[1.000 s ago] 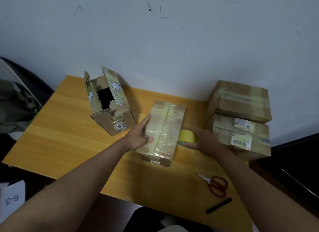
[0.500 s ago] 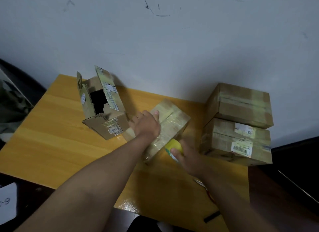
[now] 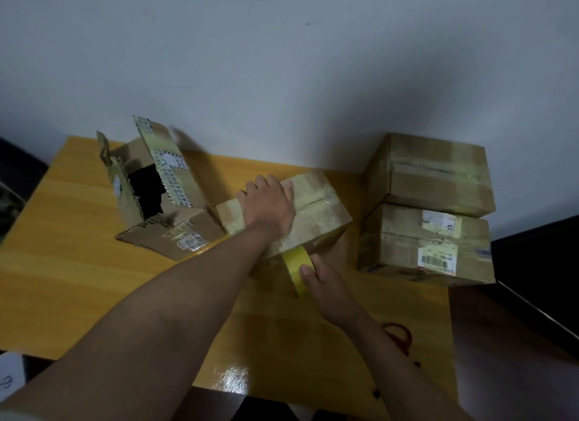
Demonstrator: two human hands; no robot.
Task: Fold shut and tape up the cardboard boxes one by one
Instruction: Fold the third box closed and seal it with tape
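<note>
A closed, taped cardboard box (image 3: 319, 213) lies crosswise in the middle of the yellow table (image 3: 62, 264). My left hand (image 3: 269, 206) rests flat on top of it, fingers spread over its far edge. Just in front of the box, my right hand (image 3: 326, 287) grips a roll of yellow tape (image 3: 297, 267) held on edge against the box's near side. An open box (image 3: 156, 195) with raised flaps and a dark inside stands to the left, touching the closed box.
Two taped boxes are stacked at the right, the upper one (image 3: 435, 173) on the lower one (image 3: 423, 245) with a barcode label. Red-handled scissors (image 3: 399, 336) lie behind my right forearm. A white wall stands behind the table. The table's right edge drops off beside the stack.
The closed box has been turned from lengthwise to crosswise. My left hand moved from its side onto its top. My right hand brought the tape roll to the box's near side.
</note>
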